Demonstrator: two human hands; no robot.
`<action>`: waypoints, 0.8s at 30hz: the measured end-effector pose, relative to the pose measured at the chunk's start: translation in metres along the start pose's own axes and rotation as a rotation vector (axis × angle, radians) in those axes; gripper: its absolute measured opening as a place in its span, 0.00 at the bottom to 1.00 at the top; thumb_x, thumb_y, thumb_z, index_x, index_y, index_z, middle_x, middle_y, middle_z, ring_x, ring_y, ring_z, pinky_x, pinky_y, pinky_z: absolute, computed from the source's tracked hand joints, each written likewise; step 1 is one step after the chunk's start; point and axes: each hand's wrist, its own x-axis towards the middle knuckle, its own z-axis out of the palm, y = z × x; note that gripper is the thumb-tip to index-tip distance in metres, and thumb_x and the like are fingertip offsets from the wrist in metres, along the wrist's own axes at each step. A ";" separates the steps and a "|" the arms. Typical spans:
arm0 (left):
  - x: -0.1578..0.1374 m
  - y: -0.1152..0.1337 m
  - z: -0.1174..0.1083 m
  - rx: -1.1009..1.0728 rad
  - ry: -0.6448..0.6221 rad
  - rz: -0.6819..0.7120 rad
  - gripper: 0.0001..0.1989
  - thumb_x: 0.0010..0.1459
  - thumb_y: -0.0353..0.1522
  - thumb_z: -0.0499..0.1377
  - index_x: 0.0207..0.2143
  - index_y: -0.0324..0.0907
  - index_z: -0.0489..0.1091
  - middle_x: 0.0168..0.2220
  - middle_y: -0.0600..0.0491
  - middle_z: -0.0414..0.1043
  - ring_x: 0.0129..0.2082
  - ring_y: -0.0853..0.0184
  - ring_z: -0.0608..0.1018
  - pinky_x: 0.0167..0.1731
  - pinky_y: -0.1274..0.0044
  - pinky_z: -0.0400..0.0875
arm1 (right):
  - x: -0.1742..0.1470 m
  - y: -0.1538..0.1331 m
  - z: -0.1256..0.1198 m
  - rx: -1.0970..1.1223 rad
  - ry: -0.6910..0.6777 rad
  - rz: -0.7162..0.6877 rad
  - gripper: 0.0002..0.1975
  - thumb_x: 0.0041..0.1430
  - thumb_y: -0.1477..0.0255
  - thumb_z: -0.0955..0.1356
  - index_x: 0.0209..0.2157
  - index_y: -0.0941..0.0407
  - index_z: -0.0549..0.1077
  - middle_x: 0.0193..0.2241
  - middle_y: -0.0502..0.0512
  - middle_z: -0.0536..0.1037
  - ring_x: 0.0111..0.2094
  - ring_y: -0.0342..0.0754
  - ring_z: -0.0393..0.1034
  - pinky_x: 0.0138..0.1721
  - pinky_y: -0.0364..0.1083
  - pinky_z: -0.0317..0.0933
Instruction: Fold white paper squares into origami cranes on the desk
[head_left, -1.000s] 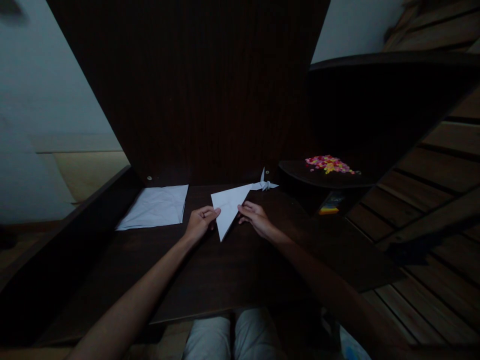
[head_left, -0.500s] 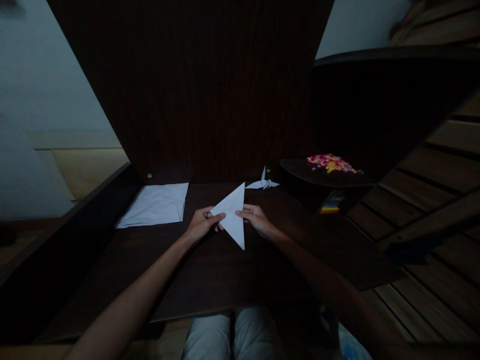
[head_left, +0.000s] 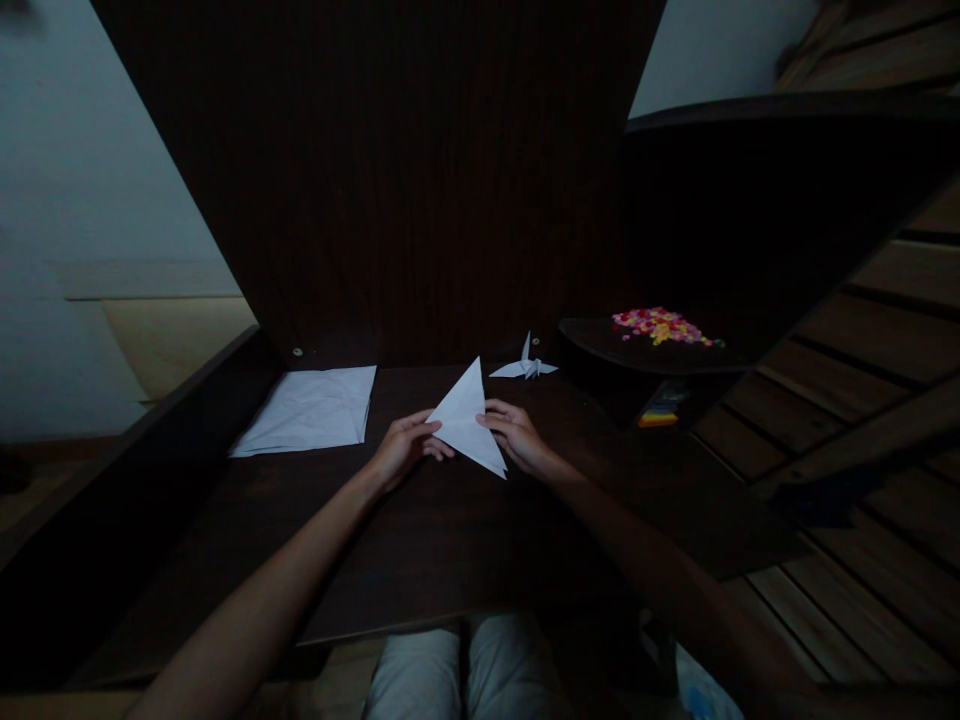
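A white sheet of paper folded into a triangle point(head_left: 466, 418) is held up between my two hands over the dark desk. My left hand point(head_left: 409, 445) pinches its left corner, thumb on top and the other fingers partly behind. On the long right edge, my right hand point(head_left: 517, 435) grips it between thumb and fingers. The lower tip shows two layers slightly apart. Just beyond my right hand, a white origami crane point(head_left: 529, 368) rests on the desk near the back panel.
A stack of white paper point(head_left: 311, 410) lies at the left of the desk point(head_left: 420, 550). On a small curved shelf point(head_left: 592, 340) to the right is a heap of small colourful pieces point(head_left: 660, 325). Below it sits a small item with a yellow-orange edge point(head_left: 658, 418). A raised side board borders the left.
The folded triangle has tilted, its upper tip moving left and its lower tip moving right. My left thumb has slid back towards the left corner. Both hands keep their grip.
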 end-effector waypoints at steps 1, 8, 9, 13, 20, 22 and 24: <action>0.000 0.000 0.000 -0.025 0.000 0.007 0.20 0.50 0.28 0.60 0.47 0.33 0.70 0.26 0.47 0.76 0.23 0.65 0.79 0.23 0.78 0.68 | 0.000 0.000 0.000 0.022 0.001 -0.007 0.13 0.39 0.69 0.74 0.31 0.55 0.75 0.29 0.52 0.78 0.32 0.48 0.71 0.33 0.44 0.63; 0.000 0.000 -0.002 -0.111 -0.031 -0.005 0.19 0.49 0.26 0.57 0.45 0.30 0.72 0.28 0.43 0.77 0.27 0.62 0.80 0.30 0.74 0.71 | 0.004 0.003 -0.004 -0.001 0.060 -0.050 0.05 0.41 0.72 0.69 0.25 0.55 0.76 0.30 0.53 0.78 0.37 0.51 0.71 0.39 0.46 0.63; 0.000 0.000 -0.003 -0.116 -0.041 -0.008 0.18 0.48 0.26 0.57 0.43 0.29 0.73 0.27 0.42 0.77 0.28 0.61 0.80 0.31 0.74 0.71 | 0.003 0.002 -0.005 -0.027 0.061 -0.064 0.05 0.42 0.73 0.68 0.24 0.55 0.76 0.30 0.53 0.78 0.38 0.51 0.70 0.39 0.46 0.63; -0.001 0.000 -0.002 -0.141 -0.034 -0.011 0.16 0.48 0.31 0.56 0.35 0.28 0.76 0.29 0.38 0.78 0.30 0.58 0.80 0.33 0.71 0.72 | -0.002 -0.005 -0.004 -0.053 0.003 -0.009 0.10 0.47 0.68 0.65 0.26 0.57 0.76 0.31 0.55 0.78 0.35 0.50 0.70 0.32 0.45 0.65; 0.004 -0.006 -0.004 0.049 0.190 0.117 0.17 0.39 0.32 0.70 0.34 0.34 0.78 0.31 0.46 0.79 0.28 0.66 0.78 0.35 0.74 0.72 | -0.003 -0.006 -0.004 -0.042 -0.078 0.082 0.18 0.41 0.72 0.72 0.39 0.56 0.75 0.34 0.55 0.77 0.27 0.47 0.71 0.22 0.44 0.68; 0.005 -0.006 -0.006 0.109 0.221 0.148 0.19 0.38 0.34 0.70 0.35 0.35 0.77 0.31 0.47 0.79 0.27 0.67 0.77 0.36 0.74 0.72 | -0.001 -0.004 -0.006 -0.036 -0.102 0.083 0.22 0.42 0.73 0.73 0.43 0.56 0.74 0.32 0.54 0.77 0.24 0.44 0.71 0.22 0.44 0.68; 0.005 -0.005 -0.007 0.176 0.243 0.169 0.20 0.38 0.34 0.70 0.36 0.36 0.77 0.31 0.49 0.78 0.27 0.67 0.77 0.36 0.74 0.72 | -0.001 -0.003 -0.008 -0.049 -0.128 0.071 0.26 0.43 0.73 0.73 0.48 0.55 0.71 0.32 0.53 0.77 0.24 0.44 0.72 0.23 0.44 0.69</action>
